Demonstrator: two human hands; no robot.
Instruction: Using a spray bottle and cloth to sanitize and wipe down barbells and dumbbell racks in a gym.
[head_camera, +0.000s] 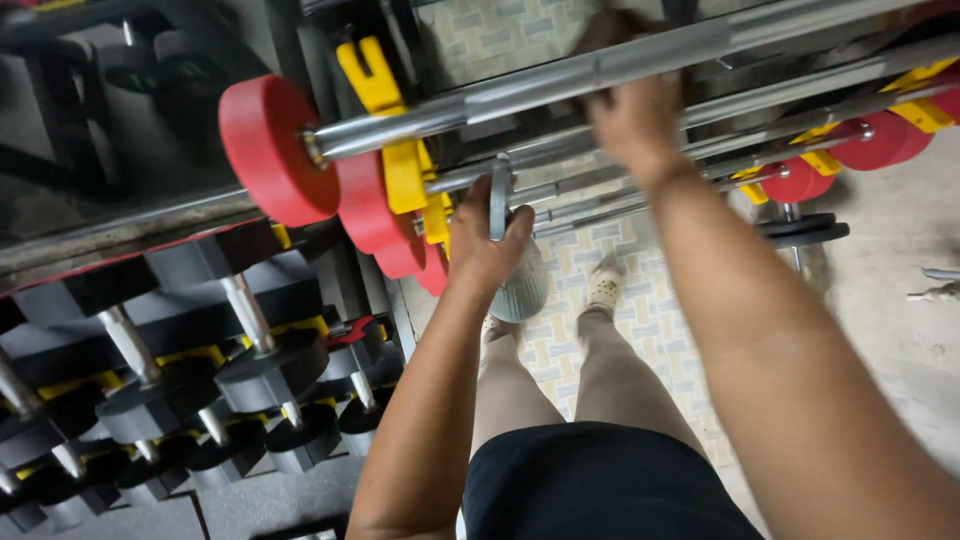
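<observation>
My left hand (490, 240) grips a small grey ribbed dumbbell (522, 285) by its handle, held upright in front of a rack. My right hand (632, 115) is closed over a long steel barbell (520, 92) that lies across the top of the rack. That barbell carries a red round plate (265, 150) at its left end. Below it hang more bars with smaller red plates (375, 215) on yellow brackets (385, 125). My legs and pale shoes (605, 288) stand on patterned floor tiles.
A slanted rack of black hexagonal dumbbells (270, 370) with steel handles fills the lower left. More red plates (885, 140) sit at the bars' right ends. A black round weight (805, 230) lies on the floor at right, beside bare concrete (900, 330).
</observation>
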